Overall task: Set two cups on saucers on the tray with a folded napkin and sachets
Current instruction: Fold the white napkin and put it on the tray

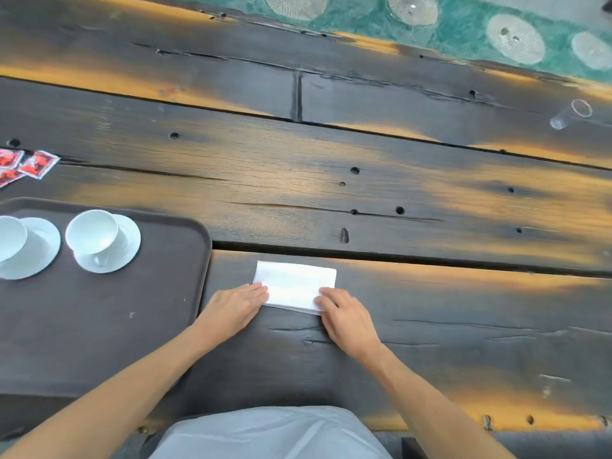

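A white folded napkin (294,284) lies on the dark wooden table, just right of the brown tray (149,326). My left hand (231,309) presses flat on the napkin's near left corner. My right hand (347,316) presses its near right corner with the fingertips. On the tray stand two white cups on white saucers: one cup (92,231) on its saucer (127,250) near the middle, another cup (10,236) with its saucer (39,250) cut off by the left edge. Red sachets (34,164) lie on the table beyond the tray.
A clear plastic cup (571,114) lies on its side at the far right. The table's far edge borders a green patterned floor (463,24). The planks have gaps and holes. My grey clothing (271,432) shows at the near edge.
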The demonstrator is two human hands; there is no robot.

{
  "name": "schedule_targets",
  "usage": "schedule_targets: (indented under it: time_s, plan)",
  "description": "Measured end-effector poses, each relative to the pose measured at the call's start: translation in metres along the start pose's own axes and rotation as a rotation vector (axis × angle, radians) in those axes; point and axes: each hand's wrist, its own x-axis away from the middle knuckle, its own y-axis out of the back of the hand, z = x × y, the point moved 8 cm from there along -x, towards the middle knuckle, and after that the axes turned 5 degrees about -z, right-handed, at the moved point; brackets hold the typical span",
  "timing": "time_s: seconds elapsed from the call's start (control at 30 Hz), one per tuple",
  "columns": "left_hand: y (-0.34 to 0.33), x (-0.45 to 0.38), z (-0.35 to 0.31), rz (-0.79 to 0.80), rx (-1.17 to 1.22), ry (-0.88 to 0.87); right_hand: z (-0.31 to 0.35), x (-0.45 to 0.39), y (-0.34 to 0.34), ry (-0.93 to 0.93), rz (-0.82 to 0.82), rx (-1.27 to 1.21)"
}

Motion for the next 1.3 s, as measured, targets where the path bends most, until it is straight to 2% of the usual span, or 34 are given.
schedule_targets:
  time_s: [0.2, 0.47, 0.67, 0.8, 0.93, 1.1, 1.3]
  plan:
    - [-0.006, 0.006, 0.004, -0.070, -0.033, 0.009, 0.000, 0.007, -0.014, -0.029, 0.014, -0.007]
    - [-0.016, 0.010, 0.007, -0.032, -0.030, 0.000, -0.005, 0.010, -0.031, -0.042, 0.067, -0.016]
    - [-0.014, 0.006, 0.002, -0.090, -0.013, -0.013, -0.002, 0.007, -0.024, -0.053, -0.012, 0.008]
    - [-0.008, -0.019, -0.012, -0.164, 0.020, -0.030, 0.011, -0.018, -0.014, -0.066, -0.153, -0.003]
    - [-0.030, -0.043, -0.020, 0.003, -0.034, 0.045, 0.025, -0.045, -0.022, -0.111, -0.120, 0.012]
    - [-0.064, -0.044, -0.007, 0.171, -0.044, 0.145, 0.016, -0.050, -0.055, -0.217, 0.065, 0.088]
    - [-0.086, -0.030, 0.010, 0.207, 0.013, 0.285, -0.003, -0.037, -0.076, -0.300, 0.121, 0.158]
